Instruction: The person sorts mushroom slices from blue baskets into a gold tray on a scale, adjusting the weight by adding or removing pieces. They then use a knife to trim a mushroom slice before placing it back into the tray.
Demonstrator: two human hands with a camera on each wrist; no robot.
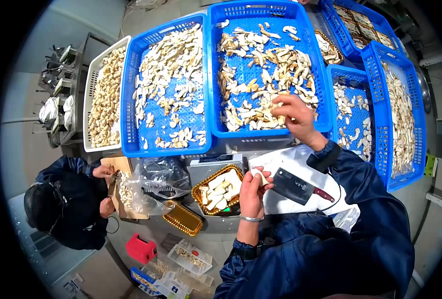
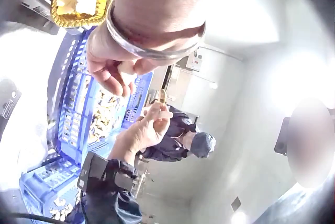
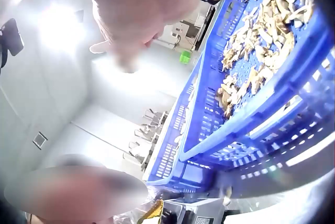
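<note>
My left hand (image 1: pixel 251 197) is near the golden tray and pinches a white mushroom slice (image 1: pixel 258 173) between thumb and fingers. My right hand (image 1: pixel 296 117) is raised over the near right part of the larger blue crate (image 1: pixel 268 133), its fingers curled. In the left wrist view that hand pinches a thin yellowish mushroom slice (image 2: pixel 163 97), which sticks up past the fingertips. Many mushroom slices (image 1: pixel 286 60) lie in the crate. White slices (image 1: pixel 222 189) fill the golden tray (image 1: pixel 197 193), which sits on a scale (image 1: pixel 196 172).
A cleaver (image 1: pixel 293 187) lies on a white cloth (image 1: pixel 276 159) beneath my right forearm. Another blue crate (image 1: pixel 131 99) of slices and a white crate (image 1: pixel 89 109) stand to the left. An empty golden tray (image 1: pixel 183 219) lies beside the plastic bag (image 1: pixel 156 177). Another person (image 1: pixel 66 209) works at left.
</note>
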